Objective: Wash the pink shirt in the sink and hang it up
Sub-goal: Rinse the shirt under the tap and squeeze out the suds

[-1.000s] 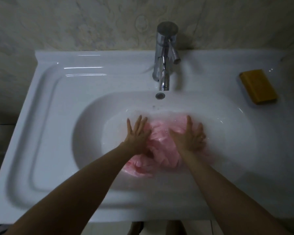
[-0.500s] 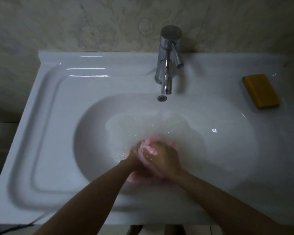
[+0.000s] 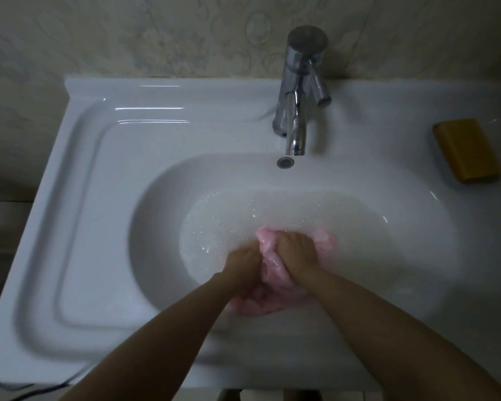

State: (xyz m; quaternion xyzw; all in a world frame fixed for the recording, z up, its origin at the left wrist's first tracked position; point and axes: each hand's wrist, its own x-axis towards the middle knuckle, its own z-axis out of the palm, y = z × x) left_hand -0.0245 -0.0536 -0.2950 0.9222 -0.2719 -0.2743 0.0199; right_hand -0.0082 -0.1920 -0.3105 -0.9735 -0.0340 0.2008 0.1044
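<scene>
The white glossy ceramic sink (image 3: 104,198) is filling most of the view, its oval basin sitting right of centre with a broad, flat, ridged drainboard lying bare to the left. The near rim is running under both forearms, and the far rim is meeting a pale patterned wall (image 3: 128,33). Inside the basin, open water is lying to the left, right and far side of the hands, while the near wall is close beneath the wrists.

The pink wet fabric shirt (image 3: 269,256) is bunched into a crumpled wad at the near middle of the basin, partly under the cloudy, bubbly water (image 3: 287,209), with folds showing between and around the fingers. The left hand (image 3: 243,263) is curled closed on the wad's left side, and the right hand (image 3: 297,251) is clenched over its top, both gripping the cloth and pressed close together.

The chrome single-lever tap (image 3: 300,91) is standing at the far rim, its spout over a small round overflow hole (image 3: 285,162). A yellow-brown rectangular bar of soap (image 3: 467,149) is lying on the sink's right ledge, well apart from the hands.
</scene>
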